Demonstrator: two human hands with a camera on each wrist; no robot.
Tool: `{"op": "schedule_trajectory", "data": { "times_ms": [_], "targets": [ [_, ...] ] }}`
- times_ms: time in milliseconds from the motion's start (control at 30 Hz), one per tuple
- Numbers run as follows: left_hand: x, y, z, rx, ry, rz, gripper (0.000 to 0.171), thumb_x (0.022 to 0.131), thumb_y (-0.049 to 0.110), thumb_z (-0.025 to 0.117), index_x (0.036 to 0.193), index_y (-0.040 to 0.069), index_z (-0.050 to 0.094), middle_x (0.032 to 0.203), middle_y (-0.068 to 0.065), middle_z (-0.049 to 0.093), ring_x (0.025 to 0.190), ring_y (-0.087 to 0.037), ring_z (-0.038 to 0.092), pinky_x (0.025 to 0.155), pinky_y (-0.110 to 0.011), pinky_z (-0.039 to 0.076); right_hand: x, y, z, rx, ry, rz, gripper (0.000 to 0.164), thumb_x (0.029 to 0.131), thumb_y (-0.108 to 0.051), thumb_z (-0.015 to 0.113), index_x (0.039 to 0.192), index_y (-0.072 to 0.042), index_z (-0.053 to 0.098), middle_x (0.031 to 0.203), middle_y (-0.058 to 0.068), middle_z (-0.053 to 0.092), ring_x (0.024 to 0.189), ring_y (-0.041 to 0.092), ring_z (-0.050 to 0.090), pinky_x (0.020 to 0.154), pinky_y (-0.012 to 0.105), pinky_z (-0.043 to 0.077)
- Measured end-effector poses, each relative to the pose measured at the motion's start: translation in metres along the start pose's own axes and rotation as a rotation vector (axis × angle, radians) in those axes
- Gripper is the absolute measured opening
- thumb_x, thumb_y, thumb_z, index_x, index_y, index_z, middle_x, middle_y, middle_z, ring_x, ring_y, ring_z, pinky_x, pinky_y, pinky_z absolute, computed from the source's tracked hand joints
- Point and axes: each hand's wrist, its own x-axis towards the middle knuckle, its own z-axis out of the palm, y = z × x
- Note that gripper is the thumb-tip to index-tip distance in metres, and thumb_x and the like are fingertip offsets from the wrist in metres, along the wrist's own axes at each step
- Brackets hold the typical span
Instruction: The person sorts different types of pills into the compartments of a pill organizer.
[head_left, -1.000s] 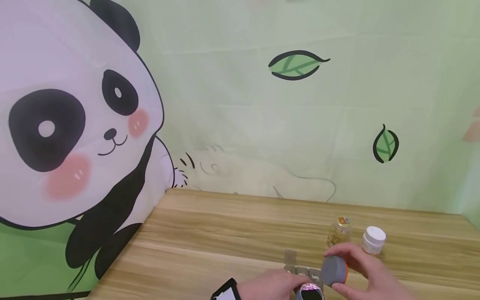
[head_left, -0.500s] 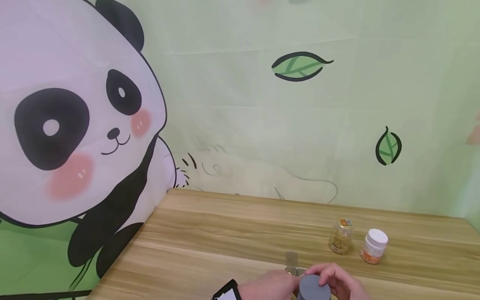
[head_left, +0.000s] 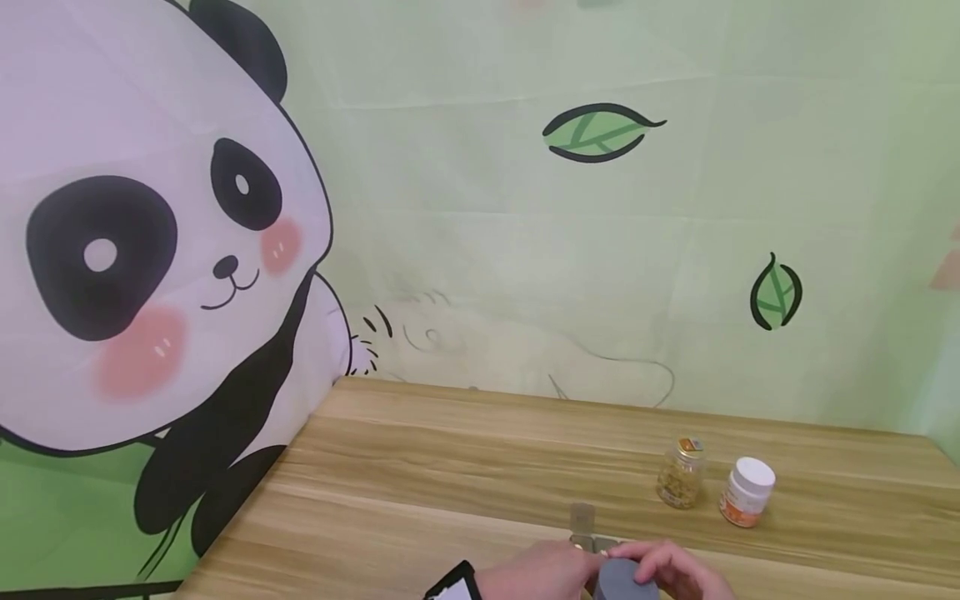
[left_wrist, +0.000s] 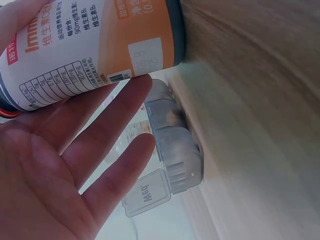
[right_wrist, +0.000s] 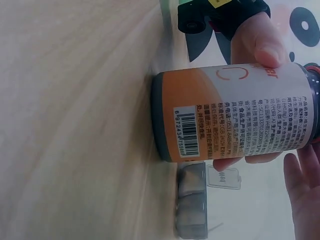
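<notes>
My left hand holds a white-and-orange vitamin C bottle near the front edge of the head view. In the left wrist view the thumb lies on one side of the bottle and the fingers on the other. Its grey cap sits at the bottle's mouth, and my right hand grips it by the rim. The orange-red edge of the cap shows in both wrist views. Beside the bottle stands a grey translucent pill organizer, one lid flipped up. Its contents cannot be made out.
Behind the hands, on the wood-grain table, stand a clear jar of yellowish pieces with a gold lid and a white bottle with an orange label. A panda-printed cloth hangs behind the table.
My right hand has brought the grey cap left and down onto the open bottle, whose mouth is now covered. In the last half second the hands have shifted only slightly.
</notes>
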Motion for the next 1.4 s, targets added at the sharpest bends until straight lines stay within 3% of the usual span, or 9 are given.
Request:
{"op": "schedule_trajectory", "data": {
  "times_ms": [200, 533, 733, 833, 933, 1000, 1067, 1200, 1400],
  "targets": [
    [0.0, -0.002, -0.001, -0.075, -0.019, -0.012, 0.026, 0.091, 0.023, 0.068, 0.116, 0.015, 0.066, 0.089, 0.017, 0.065, 0.075, 0.008, 0.054, 0.066, -0.011, 0.043, 0.003, -0.002, 0.002, -0.242, 0.06, -0.046, 0.047, 0.079, 0.022, 0.049, 0.117, -0.005, 0.051, 0.133, 0.003, 0.054, 0.12, 0.016, 0.05, 0.09, 0.031, 0.042],
    [0.001, -0.001, 0.001, -0.002, 0.013, 0.017, 0.022, 0.09, 0.025, 0.069, 0.11, 0.017, 0.066, 0.087, 0.018, 0.065, 0.075, 0.011, 0.053, 0.065, -0.009, 0.041, 0.017, -0.015, 0.008, -0.471, 0.063, -0.1, 0.048, 0.077, 0.013, 0.064, 0.12, -0.006, 0.054, 0.121, 0.006, 0.057, 0.11, 0.015, 0.054, 0.082, 0.031, 0.048],
    [0.0, -0.001, 0.0, 0.025, -0.001, 0.013, 0.021, 0.09, 0.023, 0.069, 0.108, 0.012, 0.067, 0.087, 0.014, 0.067, 0.071, 0.01, 0.053, 0.063, -0.009, 0.041, 0.024, -0.011, 0.011, -0.81, 0.093, -0.185, 0.042, 0.088, -0.026, 0.071, 0.125, -0.01, 0.058, 0.107, 0.001, 0.051, 0.092, 0.012, 0.052, 0.071, 0.026, 0.046],
    [0.001, -0.001, -0.001, 0.04, 0.006, 0.015, 0.02, 0.089, 0.024, 0.07, 0.105, 0.012, 0.069, 0.09, 0.013, 0.067, 0.076, 0.01, 0.054, 0.066, -0.009, 0.041, 0.027, -0.006, 0.013, -0.924, 0.1, -0.207, 0.047, 0.088, -0.035, 0.07, 0.127, -0.011, 0.056, 0.116, 0.002, 0.051, 0.101, 0.012, 0.052, 0.076, 0.025, 0.044],
    [0.002, -0.001, 0.0, 0.054, 0.03, 0.02, 0.019, 0.088, 0.026, 0.07, 0.102, 0.012, 0.07, 0.088, 0.014, 0.067, 0.077, 0.009, 0.054, 0.067, -0.008, 0.04, 0.03, -0.003, 0.016, -0.895, 0.05, -0.228, 0.051, 0.088, -0.027, 0.069, 0.132, -0.007, 0.051, 0.133, 0.005, 0.049, 0.12, 0.015, 0.048, 0.09, 0.025, 0.041],
    [0.002, 0.0, 0.001, 0.076, 0.048, 0.016, 0.019, 0.088, 0.028, 0.071, 0.1, 0.014, 0.071, 0.086, 0.016, 0.066, 0.076, 0.009, 0.053, 0.067, -0.008, 0.04, 0.029, -0.004, 0.019, -0.797, 0.014, -0.219, 0.054, 0.086, -0.013, 0.067, 0.135, -0.003, 0.048, 0.14, 0.008, 0.047, 0.127, 0.017, 0.045, 0.097, 0.025, 0.037],
    [0.002, 0.0, 0.003, 0.07, 0.046, 0.013, 0.016, 0.088, 0.027, 0.07, 0.097, 0.014, 0.072, 0.08, 0.017, 0.064, 0.07, 0.01, 0.051, 0.063, -0.008, 0.039, 0.026, -0.009, 0.021, -0.673, -0.012, -0.165, 0.055, 0.086, -0.003, 0.063, 0.138, -0.001, 0.047, 0.142, 0.008, 0.048, 0.129, 0.015, 0.044, 0.099, 0.024, 0.036],
    [0.001, 0.0, 0.003, 0.055, 0.036, 0.027, 0.014, 0.088, 0.023, 0.07, 0.099, 0.015, 0.071, 0.081, 0.018, 0.065, 0.07, 0.011, 0.05, 0.063, -0.008, 0.039, 0.021, -0.023, 0.021, -0.564, -0.008, -0.084, 0.061, 0.08, 0.008, 0.062, 0.138, -0.001, 0.048, 0.136, 0.008, 0.054, 0.125, 0.014, 0.049, 0.097, 0.024, 0.039],
    [0.0, 0.0, 0.002, 0.055, 0.033, 0.019, 0.028, 0.089, 0.027, 0.071, 0.113, 0.016, 0.066, 0.084, 0.017, 0.064, 0.071, 0.01, 0.051, 0.064, -0.008, 0.04, 0.027, -0.022, 0.015, -0.814, 0.032, -0.178, 0.045, 0.089, -0.024, 0.07, 0.128, -0.007, 0.056, 0.112, 0.002, 0.055, 0.097, 0.011, 0.052, 0.078, 0.022, 0.043]
  ]
}}
